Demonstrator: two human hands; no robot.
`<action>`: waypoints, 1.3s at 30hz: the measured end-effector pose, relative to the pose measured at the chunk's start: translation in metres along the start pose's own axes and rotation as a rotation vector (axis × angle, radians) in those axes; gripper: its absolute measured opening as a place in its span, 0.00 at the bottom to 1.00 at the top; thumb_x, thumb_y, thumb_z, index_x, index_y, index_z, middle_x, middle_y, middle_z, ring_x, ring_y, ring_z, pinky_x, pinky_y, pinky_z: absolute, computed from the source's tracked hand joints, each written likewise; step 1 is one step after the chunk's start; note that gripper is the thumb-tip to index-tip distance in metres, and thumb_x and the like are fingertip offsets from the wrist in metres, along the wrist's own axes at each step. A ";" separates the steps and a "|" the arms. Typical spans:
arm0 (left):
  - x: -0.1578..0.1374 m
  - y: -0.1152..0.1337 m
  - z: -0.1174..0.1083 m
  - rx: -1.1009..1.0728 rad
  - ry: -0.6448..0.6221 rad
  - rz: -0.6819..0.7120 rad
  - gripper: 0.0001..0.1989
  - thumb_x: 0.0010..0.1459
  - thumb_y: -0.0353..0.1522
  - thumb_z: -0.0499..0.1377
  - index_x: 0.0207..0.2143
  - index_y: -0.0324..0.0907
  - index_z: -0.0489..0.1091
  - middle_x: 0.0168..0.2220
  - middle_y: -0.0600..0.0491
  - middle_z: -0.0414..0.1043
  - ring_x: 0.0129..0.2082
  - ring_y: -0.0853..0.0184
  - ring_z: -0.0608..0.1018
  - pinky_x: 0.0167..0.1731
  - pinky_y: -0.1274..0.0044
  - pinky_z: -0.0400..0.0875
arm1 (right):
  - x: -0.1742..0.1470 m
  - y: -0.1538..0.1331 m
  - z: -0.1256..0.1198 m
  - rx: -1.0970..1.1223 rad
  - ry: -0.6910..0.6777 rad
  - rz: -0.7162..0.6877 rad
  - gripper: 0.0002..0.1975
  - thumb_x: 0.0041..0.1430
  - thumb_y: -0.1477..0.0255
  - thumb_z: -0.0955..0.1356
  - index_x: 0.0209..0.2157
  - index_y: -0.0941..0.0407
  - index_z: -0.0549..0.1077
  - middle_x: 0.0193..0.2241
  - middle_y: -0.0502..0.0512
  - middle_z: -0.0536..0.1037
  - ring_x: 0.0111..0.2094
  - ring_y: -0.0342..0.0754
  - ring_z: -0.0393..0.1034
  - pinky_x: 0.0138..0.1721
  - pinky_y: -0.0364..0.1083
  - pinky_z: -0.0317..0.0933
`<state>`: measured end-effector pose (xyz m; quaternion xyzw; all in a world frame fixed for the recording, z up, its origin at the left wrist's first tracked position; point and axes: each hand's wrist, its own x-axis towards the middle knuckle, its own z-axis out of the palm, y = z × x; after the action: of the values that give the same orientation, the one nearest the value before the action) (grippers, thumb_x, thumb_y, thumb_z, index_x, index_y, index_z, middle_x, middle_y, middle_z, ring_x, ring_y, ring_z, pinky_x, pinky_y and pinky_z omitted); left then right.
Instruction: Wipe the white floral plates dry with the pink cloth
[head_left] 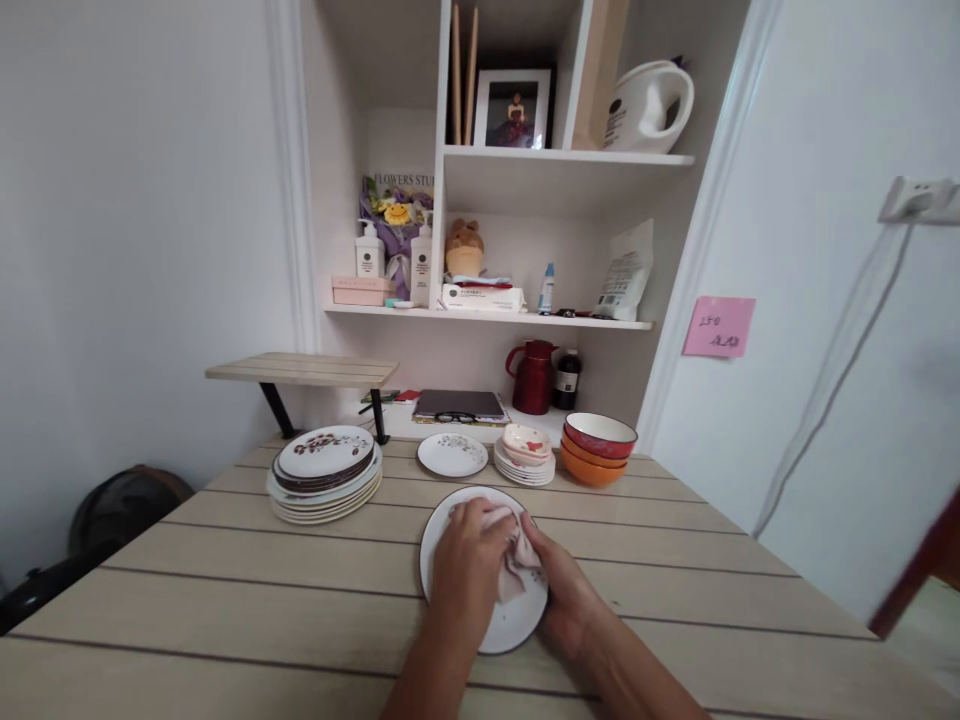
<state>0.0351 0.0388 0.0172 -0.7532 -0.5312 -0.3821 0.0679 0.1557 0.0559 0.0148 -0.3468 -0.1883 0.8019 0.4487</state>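
Note:
A white plate (487,632) with a dark rim and a leaf print is in front of me, just above or on the wooden table. My left hand (466,565) presses a crumpled pale pink cloth (511,580) onto the plate's face, its fingers bent over the cloth. At the plate's right edge, my right hand (566,590) grips the rim. Its thumb lies on the upper side beside the cloth, and its other fingers are hidden beneath the plate.
Behind are a patterned plate (452,454), small stacked dishes (525,462) and stacked bowls (596,450). A tall plate stack (326,475) stands left, near a small raised shelf (304,368). A red jug (534,378) and closed laptop (460,403) sit at the back.

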 end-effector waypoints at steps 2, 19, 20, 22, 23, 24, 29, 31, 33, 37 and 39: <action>0.002 -0.006 -0.006 0.060 0.028 -0.090 0.17 0.58 0.26 0.57 0.47 0.51 0.72 0.49 0.51 0.67 0.49 0.61 0.69 0.48 0.68 0.67 | 0.000 0.005 0.004 -0.004 0.007 -0.011 0.19 0.55 0.60 0.69 0.39 0.61 0.75 0.29 0.60 0.82 0.32 0.53 0.77 0.44 0.51 0.66; 0.001 0.006 -0.001 -0.075 -0.102 -0.158 0.21 0.56 0.24 0.54 0.50 0.51 0.71 0.51 0.51 0.66 0.52 0.62 0.68 0.51 0.72 0.65 | 0.004 -0.002 -0.005 -0.027 0.032 -0.060 0.20 0.55 0.60 0.69 0.40 0.62 0.75 0.29 0.60 0.82 0.30 0.53 0.77 0.44 0.52 0.67; 0.002 0.001 -0.004 -0.058 -0.073 -0.196 0.22 0.56 0.24 0.55 0.51 0.50 0.71 0.52 0.51 0.66 0.52 0.61 0.68 0.52 0.71 0.64 | 0.004 0.000 -0.004 -0.032 0.036 -0.071 0.20 0.54 0.60 0.70 0.42 0.62 0.75 0.30 0.60 0.83 0.32 0.53 0.77 0.44 0.52 0.67; 0.004 -0.008 -0.007 0.004 -0.048 -0.266 0.22 0.56 0.24 0.55 0.51 0.49 0.70 0.52 0.50 0.66 0.53 0.59 0.67 0.53 0.68 0.64 | 0.005 0.000 -0.003 -0.022 0.046 -0.082 0.22 0.55 0.60 0.69 0.44 0.62 0.74 0.32 0.61 0.83 0.35 0.54 0.78 0.46 0.52 0.66; 0.005 -0.010 -0.007 0.040 -0.052 -0.289 0.21 0.57 0.24 0.54 0.51 0.49 0.70 0.52 0.49 0.66 0.53 0.58 0.67 0.52 0.67 0.64 | 0.006 -0.001 -0.005 -0.007 0.053 -0.080 0.22 0.56 0.59 0.68 0.46 0.62 0.74 0.33 0.62 0.83 0.36 0.55 0.78 0.46 0.53 0.66; 0.005 -0.010 -0.007 0.075 -0.065 -0.298 0.20 0.58 0.24 0.53 0.51 0.48 0.71 0.52 0.48 0.66 0.53 0.57 0.67 0.52 0.66 0.65 | 0.006 -0.004 -0.007 0.009 0.070 -0.077 0.23 0.56 0.59 0.68 0.46 0.61 0.73 0.33 0.62 0.83 0.37 0.55 0.78 0.47 0.53 0.66; -0.002 0.008 0.007 0.122 -0.199 -0.232 0.18 0.59 0.24 0.50 0.48 0.44 0.73 0.48 0.45 0.69 0.49 0.56 0.70 0.47 0.66 0.68 | 0.008 -0.019 -0.020 0.073 0.115 -0.110 0.20 0.58 0.59 0.66 0.44 0.60 0.73 0.34 0.61 0.83 0.36 0.55 0.78 0.47 0.54 0.66; -0.005 0.017 0.012 0.033 -0.211 -0.145 0.18 0.59 0.25 0.51 0.47 0.46 0.73 0.48 0.47 0.69 0.48 0.58 0.70 0.47 0.68 0.69 | 0.007 -0.021 -0.020 0.081 0.075 -0.104 0.19 0.58 0.59 0.67 0.41 0.61 0.74 0.33 0.61 0.83 0.34 0.53 0.78 0.46 0.53 0.66; -0.006 0.021 0.014 -0.073 -0.173 -0.064 0.18 0.59 0.25 0.52 0.48 0.49 0.73 0.50 0.49 0.68 0.50 0.60 0.69 0.50 0.70 0.68 | 0.006 -0.018 -0.017 0.075 0.036 -0.083 0.18 0.57 0.60 0.67 0.39 0.62 0.74 0.32 0.60 0.82 0.32 0.52 0.78 0.45 0.52 0.67; -0.001 0.011 0.006 -0.096 -0.062 -0.057 0.20 0.57 0.24 0.54 0.49 0.50 0.72 0.55 0.50 0.65 0.55 0.59 0.66 0.55 0.67 0.63 | 0.003 -0.003 -0.004 0.045 -0.018 -0.049 0.17 0.56 0.63 0.69 0.40 0.63 0.74 0.31 0.61 0.82 0.34 0.53 0.78 0.45 0.51 0.67; 0.002 0.003 0.000 -0.002 -0.001 -0.119 0.21 0.57 0.24 0.55 0.50 0.50 0.71 0.55 0.50 0.65 0.55 0.58 0.66 0.56 0.63 0.62 | 0.002 0.002 0.001 0.019 0.001 -0.049 0.19 0.55 0.62 0.69 0.42 0.63 0.74 0.31 0.62 0.83 0.34 0.54 0.78 0.46 0.51 0.67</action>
<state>0.0376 0.0395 0.0196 -0.7206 -0.5746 -0.3855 0.0440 0.1526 0.0566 0.0132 -0.3381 -0.1889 0.7924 0.4713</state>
